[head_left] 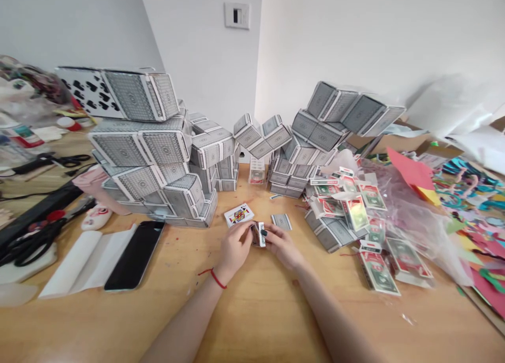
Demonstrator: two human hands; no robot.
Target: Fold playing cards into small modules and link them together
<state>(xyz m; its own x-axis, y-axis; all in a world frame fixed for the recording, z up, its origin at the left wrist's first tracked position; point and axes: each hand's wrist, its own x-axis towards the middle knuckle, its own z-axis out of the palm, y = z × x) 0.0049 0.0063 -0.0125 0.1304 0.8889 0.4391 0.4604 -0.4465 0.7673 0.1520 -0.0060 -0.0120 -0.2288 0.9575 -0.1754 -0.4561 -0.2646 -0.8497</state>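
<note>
Over the middle of the table, both hands close their fingers on a small folded playing card (261, 235), held on edge between them. My left hand (235, 247), a red string at its wrist, pinches the left side. On the right side, the fingers of my right hand (283, 245) grip it; one nail looks dark. Just beyond my left hand lies a deck of playing cards (239, 214), a face card on top. A single grey-backed card (281, 221) rests flat beyond my right hand. Whether more than one card is held, I cannot tell.
Tall structures of grey card boxes rise at left (165, 150) and right (319, 129). A black phone (136, 255) and scissors (33, 242) lie left. Red-green card packs (379, 271) and a clear plastic bag (426, 237) lie right, beside coloured paper scraps (483, 237).
</note>
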